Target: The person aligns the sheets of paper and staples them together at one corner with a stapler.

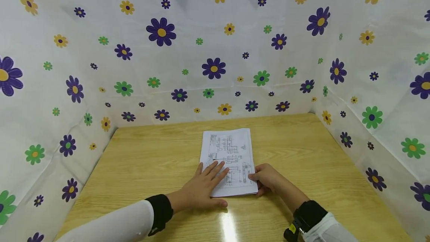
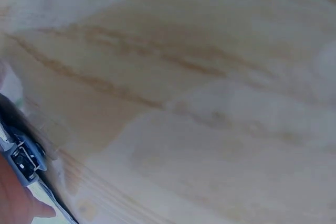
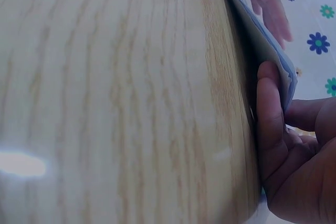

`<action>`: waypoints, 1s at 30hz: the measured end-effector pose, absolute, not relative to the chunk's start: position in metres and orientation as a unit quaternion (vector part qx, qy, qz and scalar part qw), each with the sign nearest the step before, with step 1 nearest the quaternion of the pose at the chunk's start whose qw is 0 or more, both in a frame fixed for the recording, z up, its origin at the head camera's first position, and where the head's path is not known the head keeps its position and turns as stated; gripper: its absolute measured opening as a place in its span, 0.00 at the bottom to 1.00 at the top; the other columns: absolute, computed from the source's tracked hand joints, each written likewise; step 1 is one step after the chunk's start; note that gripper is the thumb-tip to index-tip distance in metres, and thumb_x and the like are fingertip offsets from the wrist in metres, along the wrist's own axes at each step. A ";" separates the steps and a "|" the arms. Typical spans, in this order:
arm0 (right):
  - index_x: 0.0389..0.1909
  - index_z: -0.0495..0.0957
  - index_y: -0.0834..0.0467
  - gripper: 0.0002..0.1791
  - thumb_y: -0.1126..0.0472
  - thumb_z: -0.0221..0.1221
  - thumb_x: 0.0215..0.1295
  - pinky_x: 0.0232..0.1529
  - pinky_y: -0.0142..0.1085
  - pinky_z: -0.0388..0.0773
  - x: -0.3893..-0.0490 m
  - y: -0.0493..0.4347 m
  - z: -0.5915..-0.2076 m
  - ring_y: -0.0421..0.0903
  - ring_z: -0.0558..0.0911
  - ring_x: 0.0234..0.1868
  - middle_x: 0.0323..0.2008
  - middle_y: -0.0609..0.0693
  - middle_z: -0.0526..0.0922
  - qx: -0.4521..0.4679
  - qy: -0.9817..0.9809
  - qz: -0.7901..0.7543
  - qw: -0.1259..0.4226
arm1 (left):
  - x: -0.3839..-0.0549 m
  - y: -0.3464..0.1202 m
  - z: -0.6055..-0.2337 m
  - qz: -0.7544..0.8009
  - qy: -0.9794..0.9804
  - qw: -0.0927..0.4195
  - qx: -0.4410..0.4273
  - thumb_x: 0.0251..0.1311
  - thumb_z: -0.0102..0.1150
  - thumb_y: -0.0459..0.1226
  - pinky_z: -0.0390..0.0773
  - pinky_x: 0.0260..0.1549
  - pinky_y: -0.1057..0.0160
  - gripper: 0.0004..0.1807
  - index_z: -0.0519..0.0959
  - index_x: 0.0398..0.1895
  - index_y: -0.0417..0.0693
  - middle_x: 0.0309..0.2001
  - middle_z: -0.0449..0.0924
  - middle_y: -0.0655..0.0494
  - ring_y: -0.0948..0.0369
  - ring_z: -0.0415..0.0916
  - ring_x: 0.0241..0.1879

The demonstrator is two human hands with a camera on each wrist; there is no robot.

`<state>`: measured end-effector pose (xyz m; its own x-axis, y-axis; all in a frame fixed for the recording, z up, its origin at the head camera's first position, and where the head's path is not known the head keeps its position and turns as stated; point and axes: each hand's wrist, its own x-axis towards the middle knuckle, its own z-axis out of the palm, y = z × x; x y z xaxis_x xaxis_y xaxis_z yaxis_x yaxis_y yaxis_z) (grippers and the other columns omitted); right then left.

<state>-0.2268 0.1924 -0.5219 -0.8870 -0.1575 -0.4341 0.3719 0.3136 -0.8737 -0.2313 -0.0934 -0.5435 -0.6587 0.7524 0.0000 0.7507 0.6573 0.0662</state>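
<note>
A stack of white printed sheets (image 1: 228,141) with technical line drawings lies on the wooden table in the head view. My left hand (image 1: 201,188) rests on its lower left part, fingers straight and spread over the page, thumb out past the bottom edge. With my right hand (image 1: 267,178) I pinch the lower right edge, thumb on top. In the right wrist view, fingers of the right hand (image 3: 299,156) sit under the sheets (image 3: 262,40), whose edge is lifted off the table there. The left hand (image 3: 268,9) shows behind the sheets.
The light wooden table (image 1: 151,152) is bordered at the back and both sides by a white flower-print cloth (image 1: 188,55). Black bands circle both wrists, and a small dark device (image 1: 291,233) sits by the right one.
</note>
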 end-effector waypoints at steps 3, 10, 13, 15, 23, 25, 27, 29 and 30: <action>0.44 0.81 0.68 0.08 0.65 0.60 0.72 0.23 0.40 0.85 -0.229 0.192 -0.523 0.48 0.87 0.24 0.30 0.58 0.88 0.067 0.781 -0.579 0.224 | -0.232 -0.094 -0.543 0.034 0.912 0.015 0.410 0.59 0.35 0.80 0.44 0.72 0.27 0.59 0.39 0.85 0.58 0.84 0.36 0.52 0.48 0.36 0.83; 0.43 0.81 0.67 0.07 0.66 0.59 0.72 0.23 0.41 0.85 -0.228 0.189 -0.528 0.49 0.87 0.23 0.29 0.57 0.87 0.058 0.786 -0.575 0.219 | -0.230 -0.096 -0.546 0.045 0.915 0.013 0.400 0.57 0.36 0.81 0.42 0.71 0.26 0.61 0.40 0.85 0.57 0.84 0.36 0.55 0.49 0.36 0.83; 0.43 0.81 0.68 0.08 0.66 0.59 0.72 0.23 0.41 0.85 -0.228 0.189 -0.526 0.48 0.87 0.24 0.29 0.57 0.87 0.059 0.787 -0.575 0.217 | -0.230 -0.094 -0.543 0.046 0.917 0.019 0.397 0.57 0.38 0.80 0.42 0.71 0.25 0.60 0.40 0.85 0.57 0.84 0.37 0.55 0.50 0.36 0.83; 0.43 0.81 0.68 0.08 0.66 0.60 0.72 0.23 0.41 0.85 -0.228 0.190 -0.525 0.48 0.87 0.24 0.29 0.57 0.87 0.060 0.787 -0.575 0.215 | -0.231 -0.093 -0.543 0.043 0.916 0.021 0.398 0.57 0.37 0.80 0.42 0.71 0.25 0.60 0.40 0.85 0.57 0.84 0.38 0.55 0.50 0.36 0.83; 0.43 0.82 0.68 0.09 0.65 0.60 0.71 0.20 0.40 0.84 -0.224 0.189 -0.522 0.48 0.86 0.23 0.29 0.57 0.88 0.062 0.793 -0.570 0.207 | -0.233 -0.090 -0.542 0.014 0.915 0.027 0.403 0.56 0.33 0.82 0.42 0.68 0.22 0.61 0.39 0.84 0.58 0.84 0.39 0.54 0.49 0.37 0.83; 0.44 0.82 0.68 0.09 0.65 0.60 0.71 0.21 0.40 0.84 -0.224 0.189 -0.521 0.48 0.86 0.23 0.30 0.57 0.87 0.060 0.792 -0.571 0.208 | -0.232 -0.090 -0.542 0.009 0.916 0.032 0.401 0.56 0.33 0.82 0.41 0.68 0.21 0.61 0.39 0.84 0.58 0.84 0.38 0.54 0.49 0.37 0.83; 0.44 0.82 0.68 0.09 0.65 0.60 0.72 0.21 0.40 0.84 -0.223 0.188 -0.521 0.48 0.86 0.23 0.30 0.57 0.87 0.057 0.793 -0.570 0.208 | -0.231 -0.090 -0.541 0.006 0.916 0.032 0.400 0.56 0.33 0.82 0.40 0.68 0.21 0.61 0.39 0.84 0.58 0.84 0.38 0.54 0.48 0.36 0.83; 0.43 0.82 0.68 0.09 0.65 0.60 0.72 0.21 0.41 0.84 -0.223 0.188 -0.520 0.48 0.86 0.23 0.29 0.58 0.87 0.055 0.794 -0.568 0.208 | -0.230 -0.091 -0.542 0.007 0.916 0.026 0.401 0.56 0.33 0.82 0.41 0.68 0.21 0.61 0.39 0.84 0.57 0.84 0.38 0.53 0.48 0.37 0.83; 0.43 0.82 0.68 0.09 0.65 0.60 0.72 0.21 0.41 0.84 -0.223 0.188 -0.520 0.48 0.86 0.23 0.29 0.57 0.87 0.055 0.796 -0.567 0.207 | -0.229 -0.090 -0.543 0.005 0.916 0.019 0.402 0.56 0.33 0.82 0.41 0.68 0.21 0.61 0.39 0.84 0.57 0.84 0.37 0.52 0.47 0.36 0.82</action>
<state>-0.2226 0.1881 -0.5197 -0.9081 -0.1465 -0.3923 0.3229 0.3514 -0.8788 -0.2293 -0.0905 -0.5428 -0.6765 0.7358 -0.0306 0.7354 0.6772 0.0240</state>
